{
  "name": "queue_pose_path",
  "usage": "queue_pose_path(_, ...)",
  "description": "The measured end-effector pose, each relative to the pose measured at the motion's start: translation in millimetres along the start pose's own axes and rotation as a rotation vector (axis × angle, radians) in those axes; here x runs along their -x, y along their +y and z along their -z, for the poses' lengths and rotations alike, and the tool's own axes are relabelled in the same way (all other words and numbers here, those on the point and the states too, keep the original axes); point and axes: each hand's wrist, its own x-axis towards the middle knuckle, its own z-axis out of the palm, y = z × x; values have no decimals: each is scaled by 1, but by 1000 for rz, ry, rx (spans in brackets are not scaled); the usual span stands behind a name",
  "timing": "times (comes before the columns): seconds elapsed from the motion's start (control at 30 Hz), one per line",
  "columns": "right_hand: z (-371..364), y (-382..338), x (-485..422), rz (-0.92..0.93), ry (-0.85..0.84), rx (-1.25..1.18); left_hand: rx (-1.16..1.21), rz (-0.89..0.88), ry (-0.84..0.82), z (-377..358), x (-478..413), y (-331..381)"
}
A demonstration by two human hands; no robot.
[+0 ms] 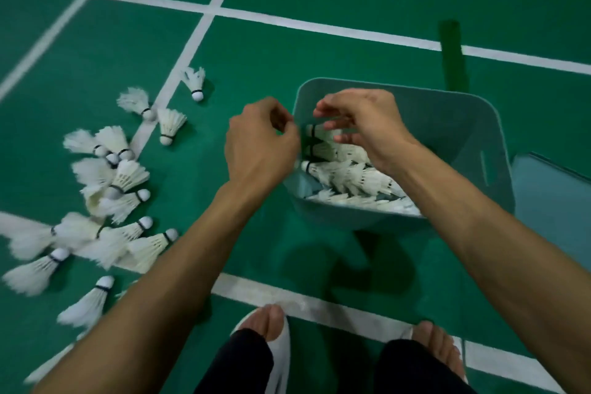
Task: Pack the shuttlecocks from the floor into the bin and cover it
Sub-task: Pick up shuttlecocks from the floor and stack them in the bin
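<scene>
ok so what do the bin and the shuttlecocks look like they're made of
The bin looks like moulded plastic, matte teal: thin smooth walls, rounded corners, a cut-out handle slot. The shuttlecocks have white feathery skirts, probably real feather though blur leaves it open, on rounded white bases with a dark band, maybe cork or foam.

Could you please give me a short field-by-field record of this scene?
floor shuttlecocks: many, scattered left of the bin
bin: uncovered, partly filled with shuttlecocks
left hand: fingers curled at the bin's left rim; grip unclear
right hand: over the bin, fingers relaxed
likely lid: flat on floor, right of the bin
</scene>
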Motion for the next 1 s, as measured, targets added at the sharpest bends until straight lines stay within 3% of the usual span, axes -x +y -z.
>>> queue_pose_path(0.07,-38,-9,8,105,-72,75,1,128,41,21,1,-35)
queue_pose_path(0.2,-114,-4,13,256,-222,295,-108,425,-38,44,15,-123)
queue_pose_path(0.3,-155,29,9,246,-333,475,-96,480,-28,48,48,-174)
queue_pose_path(0.47,-203,108,8,180,-478,848,-103,385,375,59,111,-223)
queue_pose_path(0.57,-230,132,20,190,-655,1058,-188,584,599,74,128,-248)
queue_pose_path(0.63,-247,140,31,295,-786,1203,-213,795,572,86,132,-266)
queue_pose_path(0.7,-258,147,41,409,-861,1303,-204,927,404,95,133,-281)
queue_pose_path(0.8,-257,156,49,491,-880,1381,-87,796,273,96,136,-293)
queue_pose_path(1.0,-230,166,56,605,-842,1416,335,551,396,75,137,-270)
